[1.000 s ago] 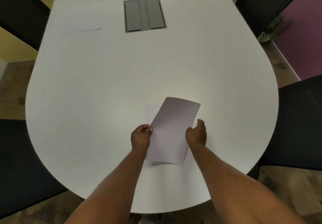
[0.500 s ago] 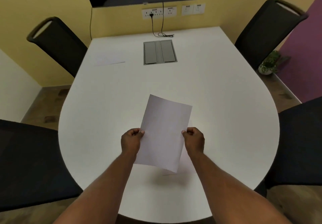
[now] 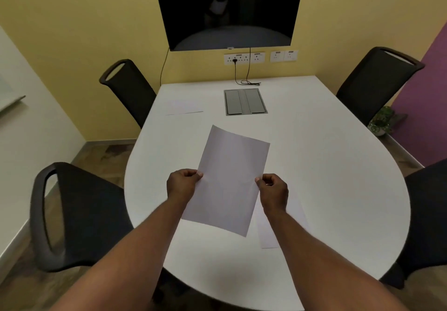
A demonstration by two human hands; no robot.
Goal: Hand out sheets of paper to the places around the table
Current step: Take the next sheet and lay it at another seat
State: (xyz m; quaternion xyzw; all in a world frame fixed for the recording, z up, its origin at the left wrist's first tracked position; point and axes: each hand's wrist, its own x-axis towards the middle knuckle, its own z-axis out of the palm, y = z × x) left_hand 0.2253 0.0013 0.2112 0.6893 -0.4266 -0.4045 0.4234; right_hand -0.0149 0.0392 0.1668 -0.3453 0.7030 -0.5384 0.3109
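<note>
I hold one white sheet of paper (image 3: 229, 180) above the white table (image 3: 326, 165), tilted a little to the right. My left hand (image 3: 182, 185) pinches its left edge and my right hand (image 3: 273, 190) pinches its right edge. A second sheet (image 3: 267, 233) lies flat on the table under my right forearm, partly hidden. A third sheet (image 3: 183, 106) lies at the far left place, in front of the far left chair.
Black chairs stand at the far left (image 3: 128, 88), near left (image 3: 72, 214), far right (image 3: 377, 78) and near right (image 3: 428, 214). A grey cable hatch (image 3: 244, 101) is set into the far table top. A dark screen (image 3: 227, 8) hangs on the yellow wall; a potted plant (image 3: 382, 121) stands right.
My view has tilted up, so the wall, screen and chairs now show. The held sheet has lifted off the sheet on the table and is now pinched at both side edges.
</note>
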